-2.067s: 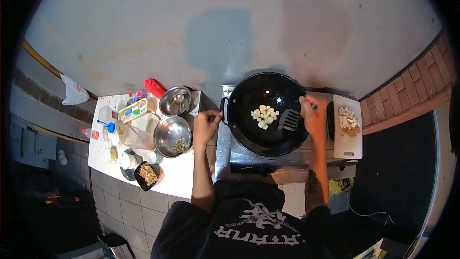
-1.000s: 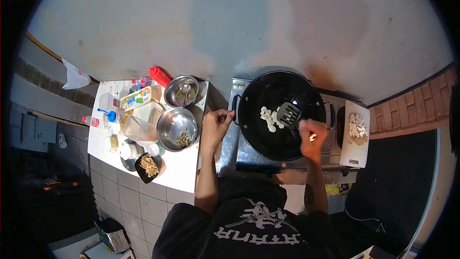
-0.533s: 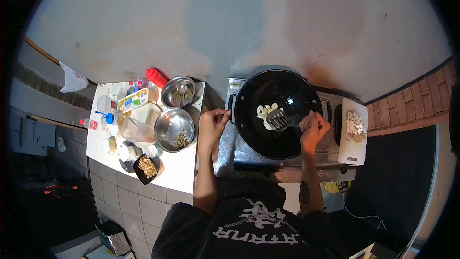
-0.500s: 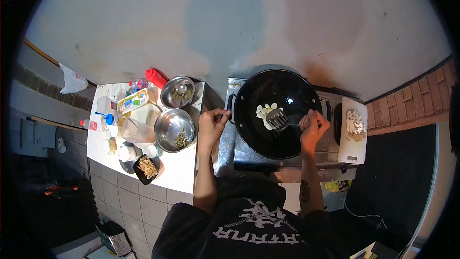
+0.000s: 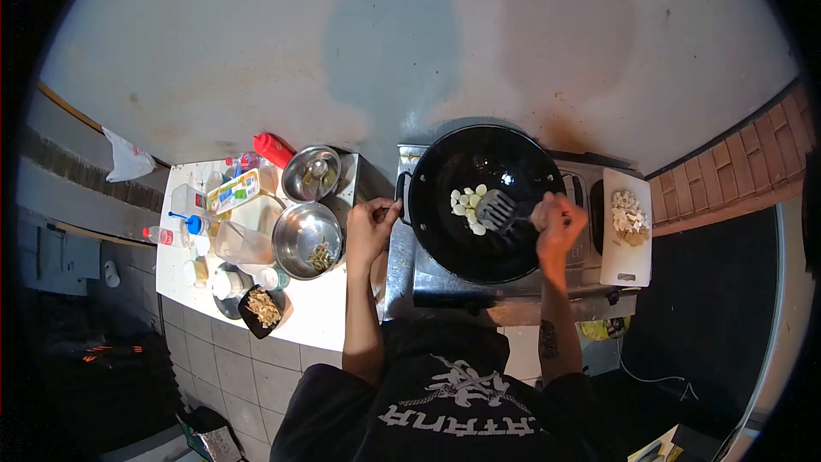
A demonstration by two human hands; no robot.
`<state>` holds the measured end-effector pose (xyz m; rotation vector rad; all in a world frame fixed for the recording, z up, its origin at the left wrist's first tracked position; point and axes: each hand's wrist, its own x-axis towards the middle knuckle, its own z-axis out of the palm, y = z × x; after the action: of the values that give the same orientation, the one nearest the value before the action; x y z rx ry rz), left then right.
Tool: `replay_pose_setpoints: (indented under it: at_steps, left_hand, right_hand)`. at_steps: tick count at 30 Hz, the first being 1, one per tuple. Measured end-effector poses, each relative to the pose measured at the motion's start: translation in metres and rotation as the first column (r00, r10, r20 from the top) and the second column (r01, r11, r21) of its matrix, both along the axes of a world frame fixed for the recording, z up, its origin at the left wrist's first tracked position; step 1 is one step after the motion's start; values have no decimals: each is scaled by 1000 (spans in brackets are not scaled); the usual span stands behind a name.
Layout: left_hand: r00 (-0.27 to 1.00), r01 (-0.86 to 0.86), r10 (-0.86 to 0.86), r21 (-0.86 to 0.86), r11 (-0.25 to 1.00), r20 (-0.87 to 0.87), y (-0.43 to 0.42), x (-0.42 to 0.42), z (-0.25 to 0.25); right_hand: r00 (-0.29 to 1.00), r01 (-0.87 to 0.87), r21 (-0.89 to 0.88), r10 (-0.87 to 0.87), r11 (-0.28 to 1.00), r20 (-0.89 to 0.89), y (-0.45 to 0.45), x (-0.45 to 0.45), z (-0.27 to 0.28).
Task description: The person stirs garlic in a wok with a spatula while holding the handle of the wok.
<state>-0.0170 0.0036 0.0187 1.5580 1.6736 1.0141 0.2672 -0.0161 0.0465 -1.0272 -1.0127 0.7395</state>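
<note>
A black two-handled wok (image 5: 479,261) stands on the stove, with pale, whitish-green round slices (image 5: 464,204) lying left of its middle. My right hand (image 5: 559,221) is closed around the handle of a slotted spatula (image 5: 496,211), whose dark head rests against the slices. At the wok's left side, my left hand (image 5: 373,224) pinches the loop handle (image 5: 402,198) between thumb and fingers. The slices touch the spatula's left edge, and its head covers part of the wok floor.
Right of the wok, a white cutting board (image 5: 627,267) bears chopped pale pieces (image 5: 629,216). On the white table (image 5: 308,316) at left are two steel bowls (image 5: 295,244), a black dish (image 5: 261,311) of pale strips, a red squeeze bottle (image 5: 274,151) and several containers.
The slices have spread apart a little in the wok, and the spatula head has shifted slightly and turned among them. My left hand keeps its hold on the handle. The whole view has shifted slightly.
</note>
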Motion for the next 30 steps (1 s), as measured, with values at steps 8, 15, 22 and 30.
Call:
replay_pose_setpoints:
  at_steps: [8,15,22,30]
  left_hand:
    - [1000,8,-8,29,1000,-10,2,-1,-5]
    - [1000,16,-16,39,999,-1,1,-1,-3]
    - [1000,17,-16,56,998,-22,1,-1,-1]
    - [1000,20,-21,91,996,6,2,-2,-8]
  right_hand:
    - [891,26,-22,-13,999,454,14,15,34]
    - [967,-252,43,254,967,-35,25,-2,-14]
    - [738,-499,85,371,863,563,-4,-22,46]
    - [834,-364,129,261,922,486,-22,-20,39]
